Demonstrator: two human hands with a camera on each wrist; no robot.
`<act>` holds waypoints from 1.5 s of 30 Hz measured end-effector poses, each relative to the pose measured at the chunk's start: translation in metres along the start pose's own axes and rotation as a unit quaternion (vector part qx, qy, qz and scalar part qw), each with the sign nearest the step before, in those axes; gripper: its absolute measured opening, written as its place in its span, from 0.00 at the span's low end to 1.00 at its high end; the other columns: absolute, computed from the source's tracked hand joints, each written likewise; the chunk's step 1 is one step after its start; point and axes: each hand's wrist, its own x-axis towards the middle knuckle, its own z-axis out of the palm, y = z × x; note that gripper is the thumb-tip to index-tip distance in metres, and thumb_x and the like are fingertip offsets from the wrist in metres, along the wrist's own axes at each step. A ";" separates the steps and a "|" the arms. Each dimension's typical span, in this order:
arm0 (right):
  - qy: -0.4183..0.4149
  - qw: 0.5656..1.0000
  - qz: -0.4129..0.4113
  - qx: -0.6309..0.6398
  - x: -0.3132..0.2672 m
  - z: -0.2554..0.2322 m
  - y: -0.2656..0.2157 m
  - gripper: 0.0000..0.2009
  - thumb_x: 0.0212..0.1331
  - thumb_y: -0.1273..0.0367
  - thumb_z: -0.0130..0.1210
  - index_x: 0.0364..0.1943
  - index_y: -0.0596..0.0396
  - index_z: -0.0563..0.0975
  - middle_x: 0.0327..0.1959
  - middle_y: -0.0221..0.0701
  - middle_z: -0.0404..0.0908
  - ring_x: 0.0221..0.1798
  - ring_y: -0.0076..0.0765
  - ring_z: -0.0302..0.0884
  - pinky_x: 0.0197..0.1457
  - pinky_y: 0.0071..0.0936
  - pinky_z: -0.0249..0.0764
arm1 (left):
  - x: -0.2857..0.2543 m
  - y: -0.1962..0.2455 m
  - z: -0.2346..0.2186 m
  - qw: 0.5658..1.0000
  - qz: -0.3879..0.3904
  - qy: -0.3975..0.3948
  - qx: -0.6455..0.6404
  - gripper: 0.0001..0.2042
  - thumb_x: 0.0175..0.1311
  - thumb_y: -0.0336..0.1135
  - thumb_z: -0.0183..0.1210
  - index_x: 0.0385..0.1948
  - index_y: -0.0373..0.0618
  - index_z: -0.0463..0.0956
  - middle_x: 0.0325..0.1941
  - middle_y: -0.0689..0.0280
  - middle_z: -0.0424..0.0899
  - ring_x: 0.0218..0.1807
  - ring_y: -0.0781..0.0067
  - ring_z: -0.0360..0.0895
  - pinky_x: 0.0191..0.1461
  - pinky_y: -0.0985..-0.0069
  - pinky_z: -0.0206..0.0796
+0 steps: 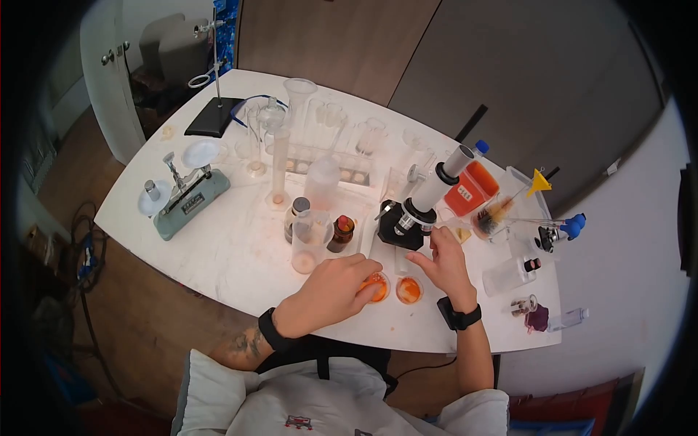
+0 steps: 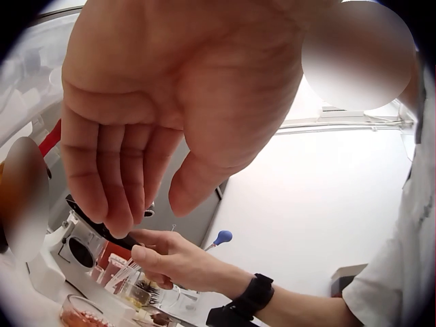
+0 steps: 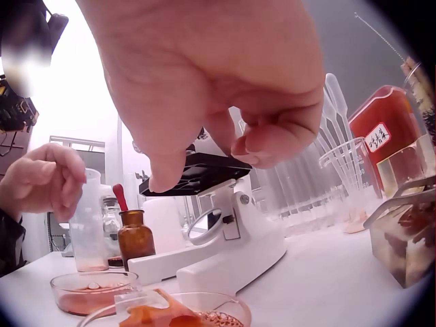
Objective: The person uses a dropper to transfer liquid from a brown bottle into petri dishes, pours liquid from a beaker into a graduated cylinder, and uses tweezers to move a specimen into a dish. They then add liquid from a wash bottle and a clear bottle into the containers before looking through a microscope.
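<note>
My left hand [image 1: 329, 288] hovers over the left petri dish [image 1: 379, 290], which has orange matter in it. In the left wrist view its fingers [image 2: 117, 174] hang relaxed with nothing between them. A second petri dish [image 1: 409, 291], with orange and pale pieces, lies just to the right. My right hand [image 1: 447, 267] is at the near right side of the microscope [image 1: 434, 192]. Its thumb overlaps the near edge of the black stage [image 3: 194, 178] while the other fingers bend at the stage's right corner. I cannot tell whether they pinch anything there.
Left of the microscope stand a brown dropper bottle [image 1: 341, 234] and a plastic cylinder [image 1: 311, 243]. A balance [image 1: 190, 203] and a ring stand [image 1: 217, 109] occupy the left side. Behind are a test tube rack [image 1: 342, 171] and glassware; a red container [image 1: 471, 189] and clear bottle [image 1: 509, 276] stand right.
</note>
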 end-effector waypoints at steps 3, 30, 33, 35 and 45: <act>-0.018 1.000 0.021 -0.001 0.000 -0.008 -0.007 0.33 0.53 0.55 0.77 0.58 0.63 0.80 0.35 0.37 0.74 0.37 0.43 0.74 0.40 0.38 0.73 | 0.006 -0.014 0.009 1.000 -0.017 0.003 0.000 0.12 0.65 0.30 0.67 0.47 0.37 0.83 0.35 0.56 0.85 0.35 0.58 0.86 0.42 0.65 0.77; 0.180 0.965 -0.140 -0.127 -0.015 0.023 -0.024 0.14 0.55 0.68 0.74 0.42 0.58 0.85 0.29 0.32 0.75 0.27 0.39 0.78 0.28 0.34 0.73 | 0.007 -0.010 0.008 0.996 -0.061 -0.002 0.062 0.08 0.64 0.32 0.67 0.41 0.41 0.85 0.33 0.59 0.85 0.35 0.57 0.86 0.38 0.63 0.76; 0.191 0.950 -0.178 -0.170 -0.013 0.024 -0.024 0.11 0.57 0.67 0.72 0.39 0.57 0.84 0.27 0.29 0.72 0.26 0.34 0.76 0.26 0.32 0.70 | 0.007 -0.010 0.008 0.996 -0.059 0.005 0.073 0.08 0.63 0.31 0.67 0.41 0.42 0.86 0.32 0.62 0.85 0.34 0.59 0.86 0.37 0.65 0.75; 0.195 0.939 -0.210 -0.190 -0.013 0.021 -0.024 0.10 0.58 0.67 0.70 0.38 0.57 0.83 0.26 0.28 0.70 0.25 0.32 0.75 0.25 0.31 0.68 | 0.007 -0.008 0.007 0.995 -0.060 0.004 0.077 0.08 0.63 0.32 0.67 0.41 0.43 0.86 0.32 0.62 0.85 0.34 0.59 0.86 0.37 0.65 0.74; 0.154 0.909 -0.346 -0.173 -0.040 -0.007 -0.030 0.07 0.58 0.72 0.68 0.39 0.58 0.84 0.25 0.25 0.69 0.25 0.26 0.71 0.24 0.27 0.64 | 0.005 -0.004 0.005 0.993 -0.089 0.029 0.072 0.07 0.66 0.31 0.65 0.40 0.40 0.85 0.36 0.56 0.84 0.36 0.51 0.85 0.38 0.59 0.75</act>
